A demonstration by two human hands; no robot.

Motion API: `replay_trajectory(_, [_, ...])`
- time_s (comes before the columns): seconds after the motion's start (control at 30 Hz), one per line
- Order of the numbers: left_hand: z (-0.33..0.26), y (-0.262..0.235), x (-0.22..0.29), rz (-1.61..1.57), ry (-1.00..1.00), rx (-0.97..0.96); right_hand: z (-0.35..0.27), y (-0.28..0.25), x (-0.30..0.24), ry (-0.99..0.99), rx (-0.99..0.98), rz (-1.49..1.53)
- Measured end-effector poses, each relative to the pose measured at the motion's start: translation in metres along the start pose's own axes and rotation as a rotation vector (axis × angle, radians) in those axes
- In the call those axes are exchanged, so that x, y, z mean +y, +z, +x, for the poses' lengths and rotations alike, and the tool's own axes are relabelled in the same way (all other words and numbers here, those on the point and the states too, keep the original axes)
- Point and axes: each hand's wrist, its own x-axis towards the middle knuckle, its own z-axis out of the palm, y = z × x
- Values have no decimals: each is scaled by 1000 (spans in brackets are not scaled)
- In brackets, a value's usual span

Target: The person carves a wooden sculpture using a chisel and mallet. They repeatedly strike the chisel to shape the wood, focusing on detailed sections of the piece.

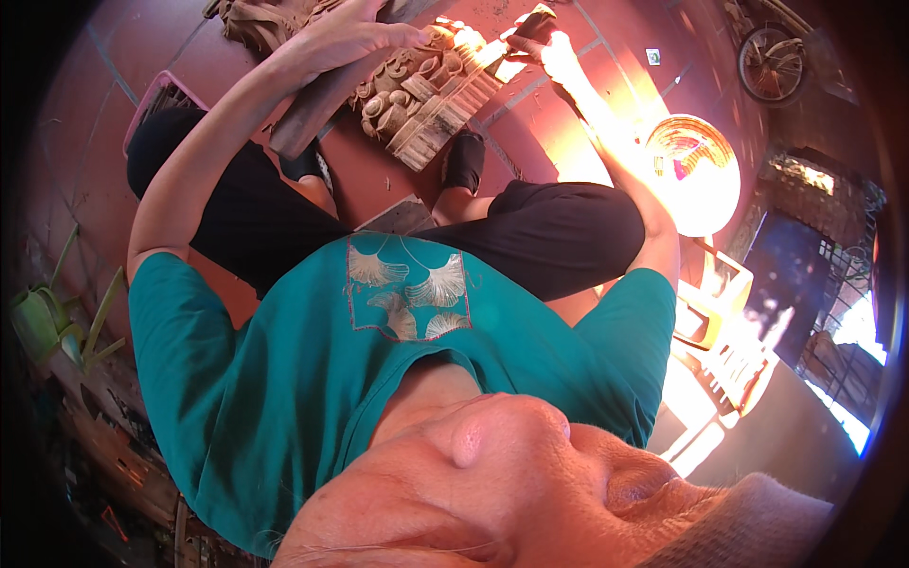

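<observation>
A carved brown wooden piece, deep in relief with a ribbed edge, lies on the floor between my feet. My left hand is over a long plain wooden board beside the carving. Its thumb stretches out toward the carving, while the fingertips run off the upper edge of the view. On the far right side, my right hand is closed around a dark flat tool, held against the carving's right end. Strong sunlight washes out that hand, and the tool's exact kind cannot be made out.
More carved wood lies at the top left. A pink plastic stool or basket stands by my left knee. To the right are a round woven basket in bright sun, a wheel and wooden furniture. Red tiles cover the floor.
</observation>
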Motion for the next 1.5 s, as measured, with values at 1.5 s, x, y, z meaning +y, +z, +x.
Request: replay_trajectory(1.5, [25,21,63,137,139,-80,4,8,13,66,55,-146])
